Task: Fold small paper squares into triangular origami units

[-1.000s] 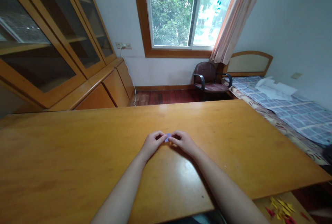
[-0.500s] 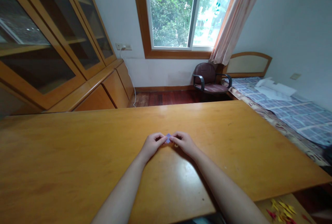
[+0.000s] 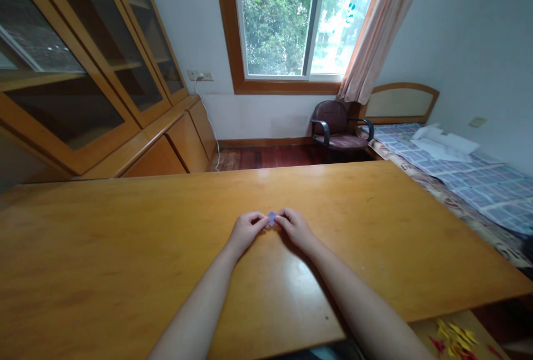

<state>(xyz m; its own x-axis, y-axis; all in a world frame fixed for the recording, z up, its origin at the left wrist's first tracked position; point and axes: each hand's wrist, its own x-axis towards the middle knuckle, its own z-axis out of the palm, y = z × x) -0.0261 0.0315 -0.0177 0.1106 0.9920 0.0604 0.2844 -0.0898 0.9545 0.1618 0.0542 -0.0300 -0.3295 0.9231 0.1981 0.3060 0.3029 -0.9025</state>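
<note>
A small purple piece of paper [image 3: 272, 218], roughly diamond-shaped, is held just above the middle of the wooden table [image 3: 137, 249]. My left hand [image 3: 249, 231] pinches its left corner between thumb and fingers. On the opposite side, my right hand [image 3: 295, 228] grips the right corner the same way. Both thumbs lie toward me, and the fingers behind the paper are partly hidden. Any folds in the paper are too small to make out.
Yellow and red folded paper pieces [image 3: 456, 338] lie on a lower surface at the bottom right. Beyond the table stands a maroon armchair [image 3: 335, 126]. A glass-door cabinet [image 3: 87, 71] is on the left, and a bed [image 3: 478, 176] on the right.
My right hand has shifted slightly up and away from the left, so more of the purple paper shows between them. Both hands keep their pinch.
</note>
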